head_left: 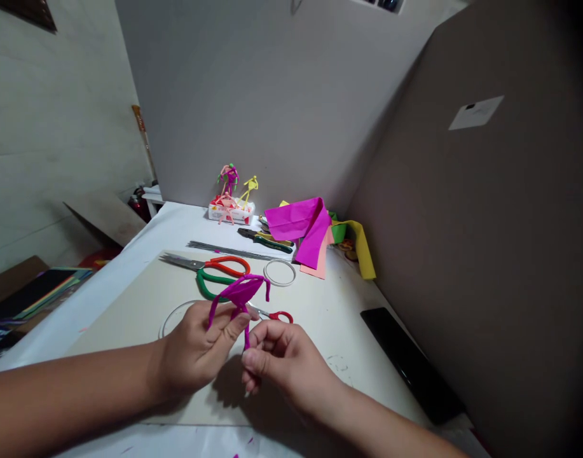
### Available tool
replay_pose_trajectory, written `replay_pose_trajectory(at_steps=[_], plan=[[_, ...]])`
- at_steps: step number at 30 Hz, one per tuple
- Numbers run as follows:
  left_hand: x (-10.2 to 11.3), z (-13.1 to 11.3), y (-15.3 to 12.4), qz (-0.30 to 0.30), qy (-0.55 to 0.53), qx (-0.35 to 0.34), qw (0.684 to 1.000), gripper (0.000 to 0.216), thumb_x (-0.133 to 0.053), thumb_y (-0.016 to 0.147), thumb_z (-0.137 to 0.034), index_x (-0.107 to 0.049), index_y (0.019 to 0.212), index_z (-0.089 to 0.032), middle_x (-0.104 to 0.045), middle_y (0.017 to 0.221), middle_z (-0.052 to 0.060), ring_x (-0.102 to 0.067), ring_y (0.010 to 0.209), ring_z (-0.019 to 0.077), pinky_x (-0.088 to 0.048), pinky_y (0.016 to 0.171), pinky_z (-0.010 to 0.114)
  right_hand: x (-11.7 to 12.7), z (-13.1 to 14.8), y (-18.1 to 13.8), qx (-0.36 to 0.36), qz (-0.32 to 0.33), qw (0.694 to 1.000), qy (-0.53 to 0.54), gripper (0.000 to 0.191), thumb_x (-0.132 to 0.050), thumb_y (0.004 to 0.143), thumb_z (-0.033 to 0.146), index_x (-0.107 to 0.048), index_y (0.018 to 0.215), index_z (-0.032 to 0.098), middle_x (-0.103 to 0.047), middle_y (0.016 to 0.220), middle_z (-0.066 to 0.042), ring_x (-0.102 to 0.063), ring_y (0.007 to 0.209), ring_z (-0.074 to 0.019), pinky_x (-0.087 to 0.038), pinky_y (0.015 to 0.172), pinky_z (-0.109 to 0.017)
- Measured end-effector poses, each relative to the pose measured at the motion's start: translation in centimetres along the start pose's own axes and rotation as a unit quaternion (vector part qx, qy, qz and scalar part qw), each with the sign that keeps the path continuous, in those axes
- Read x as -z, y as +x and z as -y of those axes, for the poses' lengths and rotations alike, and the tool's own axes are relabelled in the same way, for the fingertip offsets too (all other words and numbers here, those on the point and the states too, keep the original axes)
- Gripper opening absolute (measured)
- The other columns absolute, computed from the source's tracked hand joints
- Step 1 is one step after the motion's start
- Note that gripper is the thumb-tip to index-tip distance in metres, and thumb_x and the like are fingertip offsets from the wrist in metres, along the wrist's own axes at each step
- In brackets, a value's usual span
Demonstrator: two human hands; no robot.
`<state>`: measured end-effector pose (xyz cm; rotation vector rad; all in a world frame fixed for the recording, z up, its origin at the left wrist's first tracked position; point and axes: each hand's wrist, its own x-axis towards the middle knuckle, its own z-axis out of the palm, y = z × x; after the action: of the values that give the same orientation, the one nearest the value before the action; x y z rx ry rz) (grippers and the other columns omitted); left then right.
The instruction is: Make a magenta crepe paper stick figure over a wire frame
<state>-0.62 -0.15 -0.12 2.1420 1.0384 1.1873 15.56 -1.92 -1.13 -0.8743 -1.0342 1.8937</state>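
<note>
Left grip (196,350): I pinch the magenta figure (242,291) below its wide part.
Right grip (288,366): I pinch its lower limb (246,337).
Large scissors (200,264): beyond my grip, on the board (124,318).

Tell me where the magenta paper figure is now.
The magenta paper figure is left of centre in the head view, held by the left hand and right hand, before the green scissor handle.

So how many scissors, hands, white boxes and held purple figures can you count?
Scissors: 2 (big scissors, small scissors)
Hands: 2 (left hand, right hand)
White box: 1
Held purple figure: 1
Total: 6
</note>
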Motion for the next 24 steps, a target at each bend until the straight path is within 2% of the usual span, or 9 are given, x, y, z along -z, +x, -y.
replay_pose_trajectory(at_steps=[2, 4, 6, 10, 15, 18, 21, 24], plan=[[0.0, 0.3, 0.2, 0.019, -0.033, 0.062, 0.997, 0.027, -0.049, 0.088, -0.031, -0.072, 0.085, -0.017, -0.067, 0.065, 0.003, -0.062, 0.060, 0.0163, -0.050, 0.064, 0.026, 0.2, 0.1, 0.0, 0.002, -0.002, 1.000, 0.004, 0.043, -0.086, 0.055, 0.044, -0.057, 0.068, 0.014, -0.062, 0.050, 0.001, -0.056, 0.045, -0.0091, -0.043, 0.048, -0.021], [0.0, 0.3, 0.5, 0.022, -0.084, 0.155, 0.984, 0.034, -0.046, 0.090, -0.039, -0.069, 0.083, -0.016, -0.049, 0.047, -0.004, -0.047, 0.043, 0.0116, -0.043, 0.049, 0.024, 0.4, 0.3, 0.1, 0.014, -0.006, 1.000, 0.001, 0.039, -0.082, 0.062, 0.043, -0.059, 0.071, 0.013, -0.065, 0.057, -0.001, -0.057, 0.047, -0.0088, -0.045, 0.051, -0.022], [-0.1, 0.1, 0.9, 0.009, -0.135, 0.223, 0.965, 0.038, -0.043, 0.091, -0.045, -0.065, 0.083, -0.015, -0.035, 0.043, -0.008, -0.035, 0.038, 0.0091, -0.035, 0.043, 0.022, 0.5, 0.4, 0.2, 0.019, -0.004, 1.000, -0.007, 0.036, -0.079, 0.067, 0.043, -0.063, 0.076, 0.012, -0.067, 0.064, -0.003, -0.059, 0.051, -0.0090, -0.046, 0.055, -0.023], [-0.2, -0.1, 1.4, -0.008, -0.178, 0.268, 0.947, 0.041, -0.043, 0.091, -0.051, -0.062, 0.085, -0.015, -0.032, 0.045, -0.010, -0.030, 0.040, 0.0078, -0.031, 0.043, 0.020, 0.5, 0.2, 0.2, -0.004, 0.008, 1.000, -0.010, 0.039, -0.081, 0.065, 0.043, -0.064, 0.083, 0.012, -0.069, 0.068, -0.004, -0.062, 0.056, -0.0114, -0.044, 0.057, -0.024], [-0.4, -0.2, 1.5, 0.013, -0.180, 0.281, 0.943, 0.044, -0.048, 0.088, -0.055, -0.063, 0.090, -0.014, -0.033, 0.044, -0.010, -0.032, 0.041, 0.0078, -0.031, 0.045, 0.020, 0.3, -0.1, 0.1, 0.007, -0.026, 1.000, -0.013, 0.038, -0.082, 0.063, 0.043, -0.059, 0.070, 0.013, -0.065, 0.057, -0.001, -0.058, 0.052, -0.0105, -0.043, 0.056, -0.024], [-0.5, -0.3, 1.5, 0.028, -0.193, 0.300, 0.934, 0.042, -0.053, 0.085, -0.054, -0.065, 0.093, -0.014, -0.048, 0.046, -0.007, -0.045, 0.043, 0.0101, -0.038, 0.047, 0.022, 0.4, 0.0, 0.2, 0.030, -0.050, 0.998, -0.030, 0.037, -0.082, 0.063, 0.042, -0.060, 0.073, 0.013, -0.064, 0.056, 0.000, -0.056, 0.052, -0.0098, -0.043, 0.057, -0.024], [-0.5, -0.3, 1.6, 0.065, -0.228, 0.300, 0.924, 0.040, -0.055, 0.085, -0.050, -0.067, 0.096, -0.014, -0.068, 0.066, 0.001, -0.063, 0.062, 0.0170, -0.049, 0.062, 0.027, 0.6, 0.2, 0.3, 0.049, -0.058, 0.996, -0.048, 0.036, -0.082, 0.063, 0.040, -0.062, 0.076, 0.013, -0.061, 0.057, 0.002, -0.054, 0.052, -0.0094, -0.042, 0.056, -0.023], [-0.5, -0.2, 1.6, 0.081, -0.210, 0.271, 0.936, 0.037, -0.057, 0.084, -0.047, -0.069, 0.094, -0.014, -0.073, 0.081, 0.005, -0.066, 0.079, 0.0212, -0.050, 0.075, 0.031, 0.6, 0.3, 0.3, 0.046, -0.054, 0.996, -0.053, 0.034, -0.081, 0.063, 0.040, -0.061, 0.072, 0.014, -0.059, 0.055, 0.003, -0.053, 0.051, -0.0094, -0.040, 0.055, -0.023]])
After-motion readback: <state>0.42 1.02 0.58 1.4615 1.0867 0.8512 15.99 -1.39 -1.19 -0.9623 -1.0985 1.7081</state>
